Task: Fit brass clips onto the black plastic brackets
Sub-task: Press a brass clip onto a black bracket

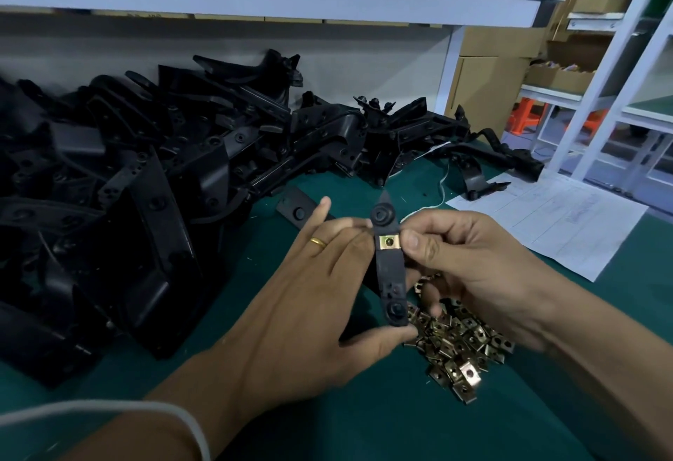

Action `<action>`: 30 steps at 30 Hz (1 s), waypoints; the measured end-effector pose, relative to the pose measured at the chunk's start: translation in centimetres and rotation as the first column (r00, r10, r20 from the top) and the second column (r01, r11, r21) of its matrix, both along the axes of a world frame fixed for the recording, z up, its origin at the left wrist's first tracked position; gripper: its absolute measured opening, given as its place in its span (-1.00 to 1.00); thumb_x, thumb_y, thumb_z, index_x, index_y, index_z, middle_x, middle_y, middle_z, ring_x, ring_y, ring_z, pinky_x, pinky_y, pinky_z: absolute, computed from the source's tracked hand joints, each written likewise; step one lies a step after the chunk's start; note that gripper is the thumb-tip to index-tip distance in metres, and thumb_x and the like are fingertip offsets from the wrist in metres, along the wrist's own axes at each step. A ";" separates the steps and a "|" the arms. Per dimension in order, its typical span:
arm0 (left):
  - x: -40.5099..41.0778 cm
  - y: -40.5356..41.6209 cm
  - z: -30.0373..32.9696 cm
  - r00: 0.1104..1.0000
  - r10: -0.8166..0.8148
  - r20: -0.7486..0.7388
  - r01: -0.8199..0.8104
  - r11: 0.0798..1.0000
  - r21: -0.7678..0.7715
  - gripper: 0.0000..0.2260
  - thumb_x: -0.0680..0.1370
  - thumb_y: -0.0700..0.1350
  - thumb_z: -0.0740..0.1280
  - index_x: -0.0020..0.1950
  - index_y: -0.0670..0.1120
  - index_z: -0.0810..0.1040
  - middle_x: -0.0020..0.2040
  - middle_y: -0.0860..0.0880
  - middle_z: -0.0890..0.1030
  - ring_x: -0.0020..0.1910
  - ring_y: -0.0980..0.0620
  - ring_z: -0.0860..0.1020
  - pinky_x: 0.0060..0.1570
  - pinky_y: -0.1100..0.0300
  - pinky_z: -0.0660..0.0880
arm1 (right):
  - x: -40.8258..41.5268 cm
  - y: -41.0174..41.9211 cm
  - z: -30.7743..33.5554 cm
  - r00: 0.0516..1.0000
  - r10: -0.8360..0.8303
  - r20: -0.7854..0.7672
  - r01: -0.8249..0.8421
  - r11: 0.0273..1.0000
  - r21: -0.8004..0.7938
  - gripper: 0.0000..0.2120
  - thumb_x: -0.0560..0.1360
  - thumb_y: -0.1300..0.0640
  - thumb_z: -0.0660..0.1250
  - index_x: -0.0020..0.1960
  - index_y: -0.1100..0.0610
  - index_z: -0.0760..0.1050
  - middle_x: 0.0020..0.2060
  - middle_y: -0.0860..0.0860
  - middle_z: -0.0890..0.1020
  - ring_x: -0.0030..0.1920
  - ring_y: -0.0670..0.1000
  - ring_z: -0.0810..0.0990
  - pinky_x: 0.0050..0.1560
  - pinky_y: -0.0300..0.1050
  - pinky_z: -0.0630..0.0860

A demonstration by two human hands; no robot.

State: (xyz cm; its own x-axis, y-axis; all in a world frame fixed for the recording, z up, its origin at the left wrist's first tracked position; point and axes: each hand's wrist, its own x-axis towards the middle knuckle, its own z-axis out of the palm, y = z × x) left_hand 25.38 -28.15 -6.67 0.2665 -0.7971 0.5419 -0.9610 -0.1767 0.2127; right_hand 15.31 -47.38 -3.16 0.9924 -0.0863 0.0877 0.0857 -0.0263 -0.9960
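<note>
A narrow black plastic bracket [390, 275] stands upright between my hands above the green table. My left hand [320, 289] holds it, thumb at its lower end and fingers behind its upper part. A brass clip [388, 241] sits on the bracket's middle. My right hand [473, 264] pinches the bracket at the clip, thumb on the clip's right edge. A heap of loose brass clips [462, 344] lies on the table just under my right hand.
A big pile of black brackets [153, 183] covers the left and back of the green table [418, 424]. A flat black piece [296, 207] lies behind my left fingers. A printed paper sheet [568, 220] lies at the right. White shelving and cardboard boxes [488, 70] stand behind.
</note>
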 end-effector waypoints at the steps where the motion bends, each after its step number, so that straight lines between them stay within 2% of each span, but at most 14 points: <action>1: 0.0 0.0 0.0 1.000 0.003 0.000 -0.003 1.000 -0.003 -0.37 0.57 0.33 0.31 0.42 -0.12 0.45 0.28 0.09 0.49 0.46 0.04 0.37 0.63 -0.12 0.05 | 0.1 0.1 -0.1 1.000 -0.011 0.007 0.011 1.000 0.000 -0.88 0.51 0.04 0.45 -0.10 0.06 0.71 -0.18 0.11 0.75 -0.25 0.00 0.72 -0.45 -0.23 0.53; 3: 0.1 -0.2 -0.1 0.998 0.048 -0.027 -0.049 0.998 -0.035 -0.40 0.57 0.34 0.29 0.41 -0.06 0.44 0.30 0.12 0.49 0.47 0.07 0.36 0.63 -0.10 0.02 | 0.5 0.5 -0.6 0.993 -0.104 0.056 0.106 0.994 -0.023 -0.86 0.54 0.04 0.44 -0.09 0.10 0.70 -0.20 0.11 0.75 -0.27 0.00 0.71 -0.44 -0.20 0.54; 5: 0.5 -0.4 0.0 0.989 0.121 -0.090 -0.131 0.986 -0.106 -0.52 0.57 0.35 0.26 0.28 0.01 0.45 0.23 0.15 0.49 0.41 0.10 0.39 0.63 -0.07 0.02 | 0.9 0.7 -1.6 0.952 -0.256 0.169 0.289 0.932 -0.217 -0.82 0.60 0.05 0.40 -0.10 0.11 0.68 -0.24 0.04 0.72 -0.29 -0.05 0.68 -0.37 -0.16 0.56; 6: 0.8 -0.3 0.0 0.979 0.163 -0.126 -0.181 0.973 -0.147 -0.54 0.58 0.35 0.25 0.24 0.02 0.45 0.20 0.14 0.50 0.38 0.11 0.41 0.63 -0.05 0.02 | 1.0 0.7 -2.2 0.917 -0.304 0.257 0.391 0.811 -0.436 -0.84 0.62 0.04 0.40 -0.09 0.07 0.67 -0.24 -0.02 0.71 -0.27 -0.09 0.65 -0.28 -0.15 0.57; 7: 1.0 -0.2 0.0 0.968 0.198 -0.156 -0.227 0.954 -0.194 -0.53 0.58 0.35 0.25 0.24 0.00 0.47 0.20 0.12 0.51 0.37 0.12 0.41 0.63 -0.03 0.02 | 1.2 0.5 -2.6 0.899 -0.290 0.329 0.438 0.630 -0.642 -0.88 0.61 0.03 0.40 -0.06 0.02 0.67 -0.22 -0.08 0.68 -0.21 -0.10 0.64 -0.18 -0.14 0.56; 8: 1.3 -0.1 -0.2 0.959 0.221 -0.178 -0.261 0.933 -0.247 -0.51 0.58 0.34 0.25 0.26 -0.03 0.49 0.21 0.11 0.52 0.37 0.18 0.39 0.63 0.03 0.01 | 1.3 0.5 -3.0 0.902 -0.255 0.349 0.432 0.482 -0.763 -0.92 0.61 0.01 0.41 -0.02 -0.02 0.66 -0.18 -0.13 0.66 -0.13 -0.11 0.62 -0.09 -0.11 0.55; 10: 1.5 0.1 -0.5 0.945 0.226 -0.235 -0.297 0.895 -0.333 -0.53 0.59 0.32 0.26 0.27 -0.02 0.50 0.23 0.20 0.50 0.36 0.40 0.29 0.61 0.21 -0.03 | 1.5 0.5 -3.4 0.927 -0.219 0.304 0.369 0.400 -0.839 -0.90 0.61 -0.03 0.38 0.06 -0.07 0.65 -0.08 -0.18 0.61 -0.02 -0.14 0.57 0.01 -0.05 0.54; 13: 1.7 0.1 -0.9 0.927 0.183 -0.327 -0.309 0.866 -0.392 -0.58 0.58 0.36 0.23 0.31 0.14 0.42 0.24 0.57 0.33 0.34 0.65 0.06 0.47 0.51 -0.08 | 2.0 1.0 -3.8 0.946 -0.139 0.292 0.322 0.306 -0.896 -0.82 0.64 -0.05 0.32 0.20 -0.12 0.62 0.05 -0.23 0.55 0.09 -0.12 0.46 0.12 -0.07 0.51; 15: 1.7 0.2 -0.8 0.907 0.162 -0.389 -0.325 0.857 -0.400 -0.61 0.57 0.40 0.20 0.33 0.30 0.34 0.25 0.66 0.25 0.36 0.63 0.08 0.36 0.61 -0.02 | 2.2 1.2 -3.9 0.954 -0.086 0.288 0.300 0.252 -0.920 -0.76 0.67 -0.04 0.28 0.30 -0.14 0.59 0.17 -0.25 0.54 0.15 -0.08 0.43 0.21 -0.11 0.46; 17: 1.7 0.3 -0.6 0.886 0.144 -0.441 -0.334 0.859 -0.388 -0.65 0.55 0.44 0.19 0.29 0.41 0.29 0.29 0.54 0.32 0.42 0.46 0.21 0.32 0.57 0.10 | 2.5 1.3 -3.7 0.968 -0.058 0.246 0.253 0.203 -0.946 -0.72 0.69 -0.06 0.23 0.36 -0.19 0.55 0.26 -0.28 0.52 0.21 -0.09 0.42 0.24 -0.10 0.42; 21: 1.5 0.3 -0.3 0.866 0.116 -0.487 -0.319 0.878 -0.357 -0.68 0.55 0.44 0.20 0.27 0.46 0.29 0.37 0.32 0.42 0.49 0.24 0.31 0.42 0.27 0.23 | 2.7 1.3 -3.6 0.969 -0.033 0.246 0.248 0.181 -0.952 -0.81 0.65 -0.10 0.29 0.22 -0.21 0.60 0.11 -0.29 0.58 0.10 -0.12 0.44 0.10 -0.10 0.38; 25: 1.6 0.3 -0.2 0.868 0.138 -0.477 -0.318 0.893 -0.319 -0.74 0.55 0.45 0.18 0.18 0.47 0.29 0.29 0.39 0.43 0.47 0.21 0.33 0.52 0.05 0.27 | 2.6 1.3 -3.3 0.968 -0.018 0.250 0.247 0.233 -0.940 -0.95 0.57 -0.11 0.42 -0.03 -0.16 0.61 -0.07 -0.28 0.58 0.02 -0.16 0.44 0.13 -0.05 0.41; 28: 1.8 0.2 -0.5 0.858 0.165 -0.487 -0.325 0.908 -0.265 -0.67 0.55 0.46 0.18 0.18 0.31 0.35 0.19 0.37 0.48 0.42 0.13 0.41 0.50 -0.11 0.32 | 2.6 1.5 -3.4 0.973 -0.030 0.231 0.228 0.316 -0.921 -0.84 0.52 -0.04 0.51 -0.07 -0.15 0.51 -0.15 -0.25 0.59 -0.03 -0.16 0.48 0.11 -0.15 0.42; 30: 2.0 0.1 -0.7 0.873 0.211 -0.440 -0.336 0.914 -0.229 -0.60 0.57 0.42 0.19 0.18 0.16 0.44 0.11 0.30 0.52 0.27 0.20 0.44 0.45 -0.15 0.36 | 2.4 1.5 -3.2 0.977 -0.061 0.207 0.214 0.386 -0.898 -0.71 0.50 0.00 0.53 -0.05 -0.21 0.41 -0.17 -0.26 0.60 -0.03 -0.16 0.51 0.04 -0.30 0.41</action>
State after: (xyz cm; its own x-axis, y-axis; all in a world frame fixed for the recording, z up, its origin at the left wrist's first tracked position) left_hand 27.33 -28.10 -7.35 0.6922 -0.4834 0.5359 -0.7042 -0.2900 0.6480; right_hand 17.74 -45.85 -6.34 0.9484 -0.0126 0.3168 0.1033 -0.9323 -0.3465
